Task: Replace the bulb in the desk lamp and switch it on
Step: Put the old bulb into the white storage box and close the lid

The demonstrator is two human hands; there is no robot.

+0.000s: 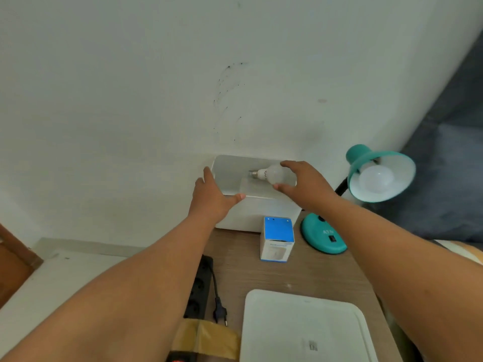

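Observation:
A teal desk lamp (352,165) stands at the right of the wooden desk, its shade tilted toward me with a white bulb (376,178) screwed inside. Its round base (322,237) carries a black switch. My right hand (303,186) grips a second white bulb (269,175) by its globe, screw cap pointing left, over the open white box (227,173) against the wall. My left hand (211,197) clasps the box's front left rim, thumb along the edge. A blue and white bulb carton (277,239) stands upright in front of the box.
The white box lid (303,327) lies at the desk's near edge. A black power strip (200,288) runs along the desk's left side, a loose black plug (219,312) beside it. Brown tape (209,339) covers the strip's near end. A dark cushion (449,165) fills the right.

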